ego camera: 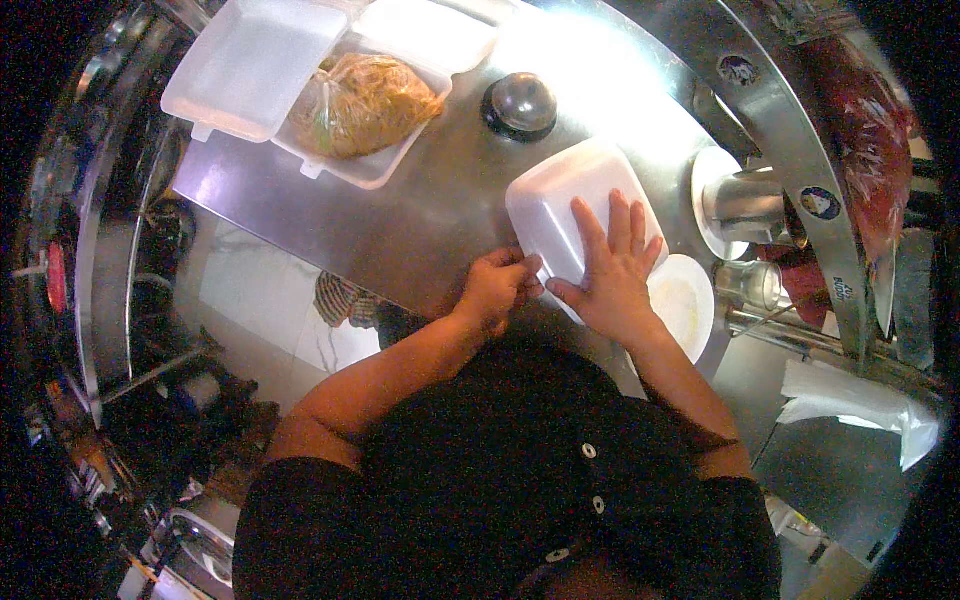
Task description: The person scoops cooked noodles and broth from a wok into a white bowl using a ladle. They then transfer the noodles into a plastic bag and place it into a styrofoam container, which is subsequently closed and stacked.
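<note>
A white foam clamshell container [555, 199] sits with its lid down on the steel counter before me. My right hand [619, 270] lies flat on its lid with the fingers spread. At the container's near left edge, my left hand [501, 289] has its fingers curled and pinched on the rim; the exact grip is partly hidden by the fingers. Farther left stands an open foam clamshell [262, 64], and a tied clear plastic bag of brownish food [364, 109] rests in its base.
Behind the closed container is a dark domed object [523, 103] on the steel counter [330, 217]. To the right are a white plate [686, 307], a metal cup [750, 206] by another white dish [709, 169], and a clear glass [754, 283]. A curved metal rail [799, 135] borders that side.
</note>
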The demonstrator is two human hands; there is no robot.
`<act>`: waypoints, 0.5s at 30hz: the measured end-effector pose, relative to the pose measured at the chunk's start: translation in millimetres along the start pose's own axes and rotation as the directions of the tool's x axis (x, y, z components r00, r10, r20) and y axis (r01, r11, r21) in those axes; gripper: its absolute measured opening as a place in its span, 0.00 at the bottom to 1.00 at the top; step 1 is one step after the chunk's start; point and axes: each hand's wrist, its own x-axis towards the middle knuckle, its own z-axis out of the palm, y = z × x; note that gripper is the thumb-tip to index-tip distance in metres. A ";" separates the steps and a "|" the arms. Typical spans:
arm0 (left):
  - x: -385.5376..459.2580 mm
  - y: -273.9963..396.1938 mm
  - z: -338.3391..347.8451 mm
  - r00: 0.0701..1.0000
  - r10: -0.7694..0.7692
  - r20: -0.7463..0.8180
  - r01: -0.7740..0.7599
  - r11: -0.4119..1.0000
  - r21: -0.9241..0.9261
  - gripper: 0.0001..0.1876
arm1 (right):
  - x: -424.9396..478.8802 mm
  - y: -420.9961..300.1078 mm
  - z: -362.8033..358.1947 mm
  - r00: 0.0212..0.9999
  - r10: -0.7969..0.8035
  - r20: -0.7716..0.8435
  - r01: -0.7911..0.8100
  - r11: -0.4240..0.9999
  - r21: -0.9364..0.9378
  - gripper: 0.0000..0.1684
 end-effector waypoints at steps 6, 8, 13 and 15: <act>-11.5 4.3 6.1 0.999 0.041 -0.035 -0.036 0.990 0.139 0.10 | -1.6 -0.6 0.4 1.000 -0.002 -0.002 0.002 1.000 -0.011 0.52; -15.9 4.3 6.0 0.998 0.056 -0.024 -0.054 0.993 0.103 0.09 | -0.7 -0.4 0.5 1.000 0.002 -0.002 -0.002 1.000 -0.014 0.52; -5.9 -1.6 1.2 0.998 0.025 0.054 -0.025 1.000 0.003 0.09 | 0.3 -0.4 1.7 1.000 0.003 -0.001 -0.003 1.000 -0.020 0.52; -3.7 -1.5 1.6 0.999 0.008 0.039 -0.008 1.000 -0.009 0.09 | 0.7 -0.6 0.6 1.000 0.006 0.010 -0.006 1.000 -0.011 0.53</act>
